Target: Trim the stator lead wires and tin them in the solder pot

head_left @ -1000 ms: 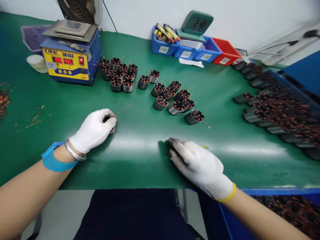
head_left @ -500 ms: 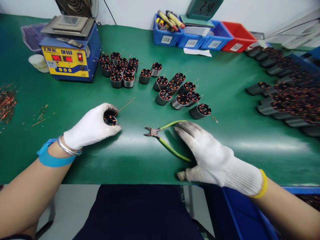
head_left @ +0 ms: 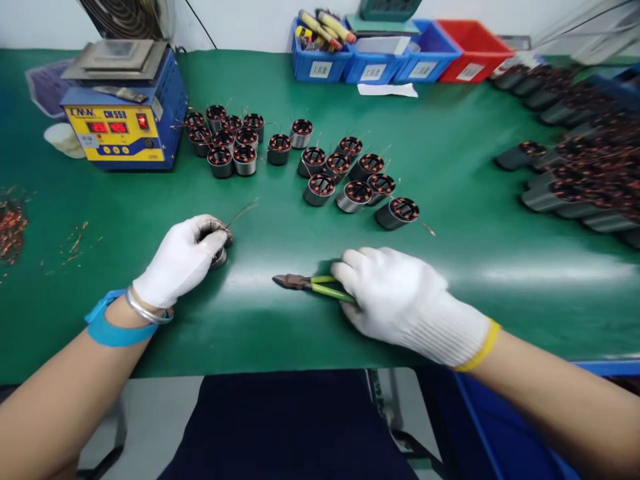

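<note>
Have closed the spread pliers (head_left: 300,283) since the earlier frame, gripping both handles (head_left: 331,292) in the right hand (head_left: 395,293) over the tabletop (head_left: 260,333). Hold a stator (head_left: 219,259) with a closed grip in the left hand (head_left: 175,263), with wire (head_left: 243,213) sticking out past the thumb (head_left: 215,242). Have more stators (head_left: 319,190) standing beyond, right of the machine (head_left: 123,127).

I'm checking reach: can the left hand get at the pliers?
Probably, once freed: nothing stands between the left hand and the pliers, but it holds a copper-wound cylinder, and the right hand grips their handles.
</note>
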{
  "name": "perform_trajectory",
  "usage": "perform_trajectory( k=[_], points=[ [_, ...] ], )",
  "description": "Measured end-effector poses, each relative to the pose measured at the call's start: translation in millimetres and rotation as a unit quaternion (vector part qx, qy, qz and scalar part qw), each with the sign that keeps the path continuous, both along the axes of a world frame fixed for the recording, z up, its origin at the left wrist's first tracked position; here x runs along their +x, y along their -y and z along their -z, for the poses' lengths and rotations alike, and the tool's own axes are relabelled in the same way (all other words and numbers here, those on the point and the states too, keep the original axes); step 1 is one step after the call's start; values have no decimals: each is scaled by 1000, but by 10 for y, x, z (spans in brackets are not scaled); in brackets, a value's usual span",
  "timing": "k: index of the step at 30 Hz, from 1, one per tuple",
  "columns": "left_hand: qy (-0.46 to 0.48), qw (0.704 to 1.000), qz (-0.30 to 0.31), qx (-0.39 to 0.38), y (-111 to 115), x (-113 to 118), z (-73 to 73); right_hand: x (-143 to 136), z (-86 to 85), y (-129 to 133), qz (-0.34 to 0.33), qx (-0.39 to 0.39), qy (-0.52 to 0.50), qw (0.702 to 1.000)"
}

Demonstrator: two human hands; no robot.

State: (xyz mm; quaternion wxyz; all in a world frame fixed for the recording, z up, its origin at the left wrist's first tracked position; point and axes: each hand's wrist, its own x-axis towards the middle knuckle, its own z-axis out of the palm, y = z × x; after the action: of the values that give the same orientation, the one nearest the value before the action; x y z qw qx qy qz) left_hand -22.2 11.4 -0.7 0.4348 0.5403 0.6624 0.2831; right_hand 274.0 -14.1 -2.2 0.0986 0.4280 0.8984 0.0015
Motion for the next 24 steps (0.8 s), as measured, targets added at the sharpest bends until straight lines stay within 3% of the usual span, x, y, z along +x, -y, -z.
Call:
perform_trajectory(
  k=[2, 5, 8, 10, 12, 14, 15, 20, 24],
  points=[
    [2, 1000, -11, 3, 8, 22, -3, -104, 128, -51, -8, 1, -88, 996],
    [-7, 1000, -20, 11, 19, 46, -15, -245, 215, -190, -34, -32, -257, 965],
    [-5, 1000, -19, 20, 19, 46, -1, -407, 84, -302, 17, -183, -349, 919],
    [-2, 1000, -12, 22, 15, 33, 19, -510, -46, -343, 72, -364, -382, 846],
    [-6, 1000, 0, 22, 11, 16, 37, -582, -127, -370, 116, -539, -396, 734],
    [-12, 1000, 10, 23, 7, -2, 49, -615, -142, -394, 146, -638, -392, 647],
    [-13, 1000, 14, 22, 5, -10, 51, -621, -135, -407, 156, -660, -385, 626],
    [-24, 999, 24, 10, 7, -33, 37, -645, -104, -457, 160, -681, -368, 612],
    [-34, 999, 25, 7, 10, -27, 9, -673, -132, -450, 151, -672, -369, 624]
  ],
)
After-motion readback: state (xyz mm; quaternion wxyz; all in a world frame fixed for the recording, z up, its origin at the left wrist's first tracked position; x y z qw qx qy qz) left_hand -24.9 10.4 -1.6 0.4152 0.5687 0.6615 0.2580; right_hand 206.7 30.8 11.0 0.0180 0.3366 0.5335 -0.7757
